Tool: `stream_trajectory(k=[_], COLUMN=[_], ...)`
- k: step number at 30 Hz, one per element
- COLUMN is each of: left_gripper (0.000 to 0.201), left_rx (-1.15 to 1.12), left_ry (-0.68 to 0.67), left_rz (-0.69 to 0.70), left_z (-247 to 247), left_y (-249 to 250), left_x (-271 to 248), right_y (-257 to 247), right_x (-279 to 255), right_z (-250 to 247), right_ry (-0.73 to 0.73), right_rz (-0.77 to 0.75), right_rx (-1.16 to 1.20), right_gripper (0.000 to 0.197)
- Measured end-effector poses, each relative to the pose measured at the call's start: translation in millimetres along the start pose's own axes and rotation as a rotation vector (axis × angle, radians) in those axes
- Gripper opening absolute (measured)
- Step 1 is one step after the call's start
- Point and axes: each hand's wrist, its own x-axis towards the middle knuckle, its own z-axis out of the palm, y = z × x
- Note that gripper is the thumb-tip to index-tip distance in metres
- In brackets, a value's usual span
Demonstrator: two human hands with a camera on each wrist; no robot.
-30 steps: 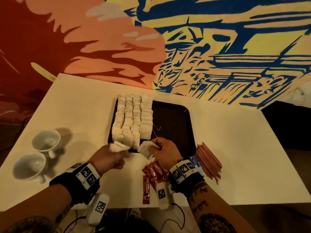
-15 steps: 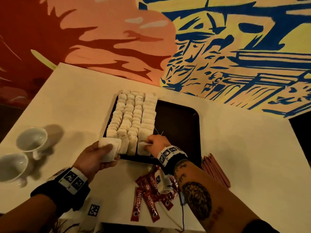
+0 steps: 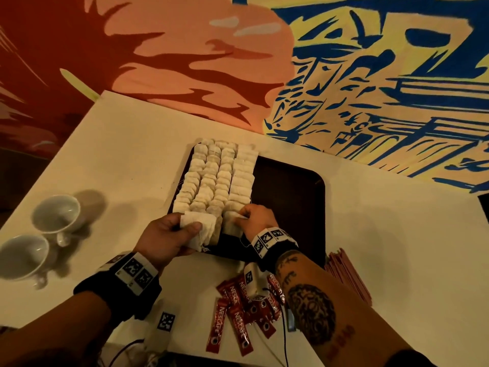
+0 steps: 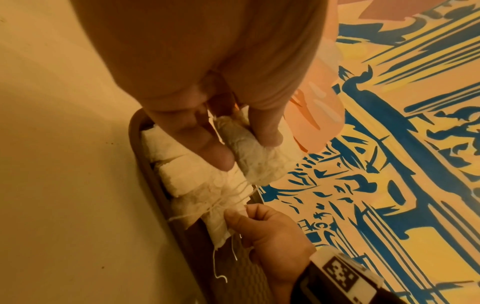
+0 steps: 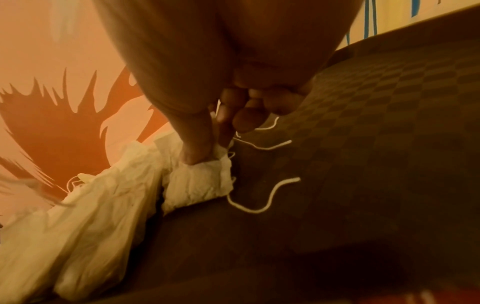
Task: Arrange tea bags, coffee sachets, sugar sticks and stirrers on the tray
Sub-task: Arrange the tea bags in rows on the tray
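— Where are the hands?

— Both are at the lower middle of the head view. The left hand (image 3: 169, 235) grasps a few tea bags (image 3: 197, 229) between thumb and fingers, just at the near edge of the dark tray (image 3: 291, 197). The right hand (image 3: 255, 217) pinches one tea bag (image 5: 200, 183) at the near end of the rows (image 3: 219, 178).

— And the other things?

— The coffee sachets (image 3: 238, 313) lie on the white table (image 3: 132, 154) at the bottom centre, the red sticks (image 3: 349, 276) to the lower right, two cups (image 3: 42, 234) at the left.

Materials near the hands
Tea bags (image 3: 217, 181): crinkled matt paper. Tray (image 3: 291, 197): dark, checker-textured. Sachets (image 3: 239, 324) below right wrist: glossy foil.
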Motion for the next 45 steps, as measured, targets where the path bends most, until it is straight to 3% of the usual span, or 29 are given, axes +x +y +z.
stream_trajectory(k=[5,7,9,12,14,18,22,26,30,32,39,45], left_gripper=[0.020,0.021,0.018,0.016,0.017,0.019,0.010,0.016,0.007,0.002,0.004,0.005], left_rx=[0.038,0.052,0.075,0.126,0.180,0.262,0.148,0.048,-0.014,-0.050,-0.052,-0.025], left_ry=[0.035,0.029,0.012,-0.037,-0.064,-0.054,0.005,0.129,0.175,0.177,0.158,0.108], left_rz=[0.064,0.073,0.086,0.109,0.115,0.110,0.071,0.037,0.033,0.050,0.055,0.029], left_z=[5,8,12,22,29,40,37,11,-4,-5,-9,-10], left_y=[1,2,4,6,6,4,2,-6,-13,-12,-11,-11], left_x=[2,3,2,-1,-2,0,0,2,-5,-10,-16,-16], right_y=[-2,-7,-13,-18,-15,-2,22,45,35,27,13,6], right_x=[-9,-22,-39,-65,-75,-82,-74,-50,-41,-38,-25,-26], right_z=[-5,-10,-8,1,5,2,-5,-14,-5,3,17,15], right_ry=[0.140,0.224,0.177,0.013,0.025,0.138,0.212,0.143,-0.130,-0.196,-0.044,0.000], right_rz=[0.027,-0.026,-0.107,-0.217,-0.242,-0.180,-0.098,0.044,-0.056,-0.088,0.048,0.127], right_rx=[0.158,0.254,0.398,0.488,0.476,0.488,0.455,0.312,0.169,0.139,0.171,0.180], right_gripper=[0.035,0.034,0.031,0.046,0.045,0.015,0.006,0.014,0.014,0.011,0.020,0.029])
